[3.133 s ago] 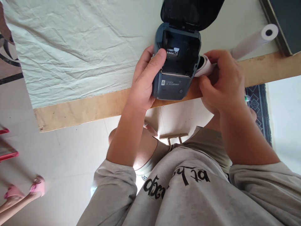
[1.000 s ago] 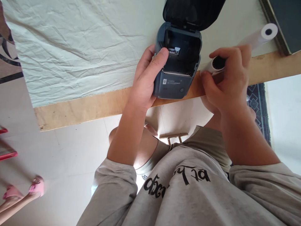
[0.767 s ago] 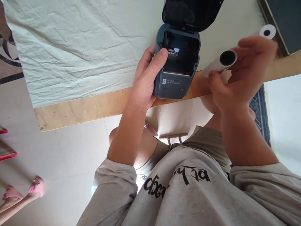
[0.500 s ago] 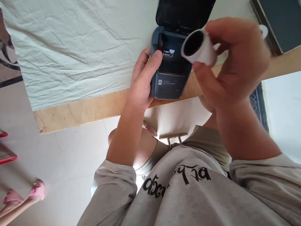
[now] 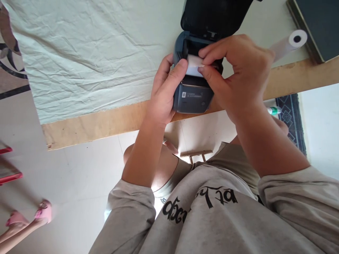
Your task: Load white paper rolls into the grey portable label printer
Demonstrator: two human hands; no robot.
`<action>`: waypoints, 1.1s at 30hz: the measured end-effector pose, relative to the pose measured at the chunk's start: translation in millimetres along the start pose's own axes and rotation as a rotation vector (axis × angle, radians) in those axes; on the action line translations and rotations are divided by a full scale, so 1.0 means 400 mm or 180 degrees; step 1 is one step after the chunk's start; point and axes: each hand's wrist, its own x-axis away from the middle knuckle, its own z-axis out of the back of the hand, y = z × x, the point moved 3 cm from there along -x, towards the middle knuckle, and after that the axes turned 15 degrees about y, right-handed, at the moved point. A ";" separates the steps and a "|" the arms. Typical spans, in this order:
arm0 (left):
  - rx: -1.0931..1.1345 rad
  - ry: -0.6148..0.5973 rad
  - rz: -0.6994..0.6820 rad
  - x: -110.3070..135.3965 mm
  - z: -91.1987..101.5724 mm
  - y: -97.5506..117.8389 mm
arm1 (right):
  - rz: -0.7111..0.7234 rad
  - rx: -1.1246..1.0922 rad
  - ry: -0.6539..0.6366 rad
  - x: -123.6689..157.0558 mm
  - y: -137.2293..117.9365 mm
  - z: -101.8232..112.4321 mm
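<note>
Head view, looking down over the person's chest: what has each hand got hold of?

The left hand is wrapped round the left side of a small dark printer, fingers behind it and the thumb laid over its top edge. The right hand comes in from the other side, with thumb and forefinger pinched on a white paper roll.

Where is that roll, exactly?

It lies crosswise in the printer's open bay, just under the raised lid. The left thumb is right against its end. I cannot tell whether it is fully seated, because the fingers cover most of it.

And the printer itself?

It stands at the near edge of the bench, with its front panel facing the person. A creased pale cloth covers the bench behind it, leaving a bare wooden strip along the edge.

Is anything else up there?

A second paper roll lies off to the right, well apart from the printer. Beside that is the corner of a dark board.

What about below the bench?

There is a grey sweatshirt with black lettering and a pale tiled floor. Someone else's foot in a pink shoe shows at the lower left.
</note>
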 end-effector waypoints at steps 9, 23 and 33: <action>-0.0117 0.0127 -0.0054 0.018 -0.011 0.008 | 0.0645 0.0141 0.0359 0.044 -0.014 0.024; -0.0484 -0.0349 0.0158 -0.034 0.030 -0.019 | -0.0815 -0.1242 0.0618 -0.005 0.079 0.033; -0.0359 -0.0246 0.0254 -0.042 0.036 -0.026 | -0.1506 -0.1398 -0.0352 0.047 0.099 -0.002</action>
